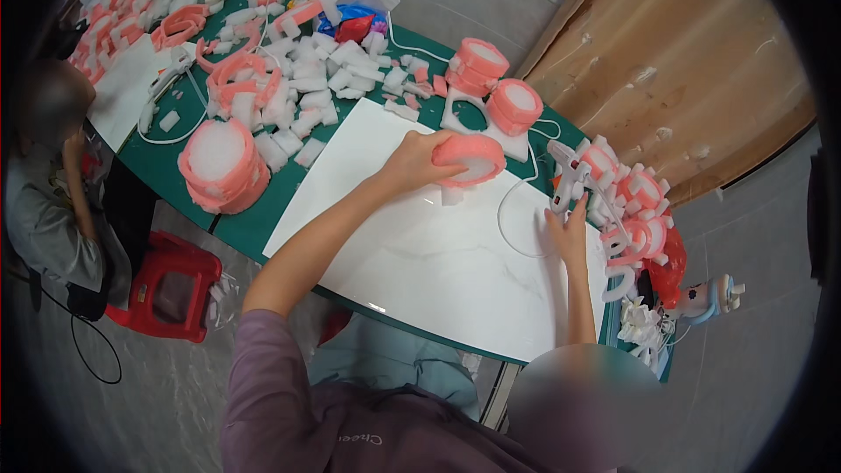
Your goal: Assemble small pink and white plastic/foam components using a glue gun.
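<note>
My left hand (416,162) grips a round foam piece with a pink rim and white middle (473,162), its fingers closed on the near-left edge. The piece is tilted just above the white board (420,245). At the board's right edge, my right hand (569,228) has thumb and fingers around the lower part of a white glue gun (571,177). A white cord (499,219) loops from there over the board. Part of that grip is hard to make out.
Pink-and-white foam rounds (514,107) stand at the back right, another stack (223,166) at the left. Loose white foam blocks (307,79) cover the green table's back. Foam pieces (635,193) crowd the right edge. A seated person (53,193) and red stool (171,285) are left.
</note>
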`<action>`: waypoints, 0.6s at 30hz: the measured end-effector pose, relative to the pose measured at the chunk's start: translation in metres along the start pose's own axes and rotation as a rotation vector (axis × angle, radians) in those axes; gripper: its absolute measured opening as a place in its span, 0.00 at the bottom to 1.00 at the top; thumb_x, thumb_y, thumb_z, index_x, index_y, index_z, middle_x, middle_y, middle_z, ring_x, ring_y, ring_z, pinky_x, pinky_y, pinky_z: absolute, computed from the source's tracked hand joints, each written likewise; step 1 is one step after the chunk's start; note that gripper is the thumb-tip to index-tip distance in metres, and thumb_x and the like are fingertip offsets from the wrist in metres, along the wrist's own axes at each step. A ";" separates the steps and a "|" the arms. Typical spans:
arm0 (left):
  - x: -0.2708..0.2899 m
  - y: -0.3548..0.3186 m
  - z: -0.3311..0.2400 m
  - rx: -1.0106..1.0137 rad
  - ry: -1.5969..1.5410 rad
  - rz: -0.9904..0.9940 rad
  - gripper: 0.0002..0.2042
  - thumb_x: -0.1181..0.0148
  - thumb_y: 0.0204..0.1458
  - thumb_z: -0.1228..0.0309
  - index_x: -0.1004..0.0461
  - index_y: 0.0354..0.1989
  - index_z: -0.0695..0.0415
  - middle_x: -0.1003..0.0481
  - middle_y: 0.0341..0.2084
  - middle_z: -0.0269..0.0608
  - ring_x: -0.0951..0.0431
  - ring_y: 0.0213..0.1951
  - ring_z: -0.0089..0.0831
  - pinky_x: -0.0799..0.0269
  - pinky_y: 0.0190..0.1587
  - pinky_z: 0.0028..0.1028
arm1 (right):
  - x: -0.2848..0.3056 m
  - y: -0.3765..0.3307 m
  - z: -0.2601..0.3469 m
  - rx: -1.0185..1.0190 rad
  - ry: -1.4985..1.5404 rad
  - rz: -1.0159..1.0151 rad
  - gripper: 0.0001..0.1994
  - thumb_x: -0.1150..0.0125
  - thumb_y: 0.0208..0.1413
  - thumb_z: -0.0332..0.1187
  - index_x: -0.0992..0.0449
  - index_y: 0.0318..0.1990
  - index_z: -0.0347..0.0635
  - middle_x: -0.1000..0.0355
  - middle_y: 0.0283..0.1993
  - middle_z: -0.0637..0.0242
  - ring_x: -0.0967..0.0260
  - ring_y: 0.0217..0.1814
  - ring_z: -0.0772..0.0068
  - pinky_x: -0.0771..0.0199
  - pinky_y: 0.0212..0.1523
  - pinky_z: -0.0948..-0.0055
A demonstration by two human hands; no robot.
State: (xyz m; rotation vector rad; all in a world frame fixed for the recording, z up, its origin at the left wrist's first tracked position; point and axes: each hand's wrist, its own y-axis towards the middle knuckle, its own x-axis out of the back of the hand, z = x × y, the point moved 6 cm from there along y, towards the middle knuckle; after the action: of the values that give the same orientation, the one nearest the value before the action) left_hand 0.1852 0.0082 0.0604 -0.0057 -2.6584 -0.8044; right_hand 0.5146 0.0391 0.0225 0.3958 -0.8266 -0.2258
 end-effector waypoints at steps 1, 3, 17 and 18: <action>0.001 0.000 -0.001 0.007 -0.001 0.003 0.19 0.36 0.35 0.65 0.29 0.37 0.59 0.25 0.25 0.47 0.25 0.27 0.37 0.31 0.33 0.27 | 0.004 -0.011 0.021 0.176 -0.230 0.041 0.38 0.40 0.44 0.37 0.54 0.57 0.25 0.42 0.51 0.39 0.42 0.53 0.50 0.39 0.48 0.66; 0.003 -0.001 0.001 0.029 -0.014 0.008 0.19 0.36 0.35 0.65 0.29 0.37 0.59 0.26 0.24 0.47 0.25 0.26 0.37 0.31 0.32 0.27 | 0.012 -0.033 0.067 0.348 -0.457 0.088 0.39 0.41 0.44 0.35 0.58 0.58 0.24 0.44 0.52 0.37 0.45 0.54 0.45 0.40 0.50 0.65; 0.000 -0.006 0.004 -0.011 0.075 -0.003 0.19 0.36 0.35 0.65 0.30 0.36 0.59 0.26 0.21 0.46 0.26 0.24 0.39 0.31 0.30 0.29 | -0.132 -0.120 0.324 0.871 0.308 0.721 0.10 0.45 0.41 0.26 0.30 0.35 0.36 0.33 0.35 0.57 0.36 0.39 0.56 0.35 0.39 0.64; 0.000 -0.005 0.002 -0.025 0.084 -0.015 0.19 0.35 0.35 0.65 0.30 0.36 0.59 0.26 0.21 0.46 0.26 0.24 0.40 0.31 0.30 0.29 | -0.150 -0.114 0.333 0.862 0.317 0.695 0.09 0.46 0.41 0.25 0.29 0.33 0.35 0.32 0.34 0.56 0.36 0.38 0.56 0.34 0.38 0.64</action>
State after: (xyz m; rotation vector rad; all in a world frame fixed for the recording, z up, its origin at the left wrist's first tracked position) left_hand 0.1843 0.0050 0.0565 0.0405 -2.5727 -0.8245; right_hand 0.1605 -0.0963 0.0770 0.8873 -0.6680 0.8527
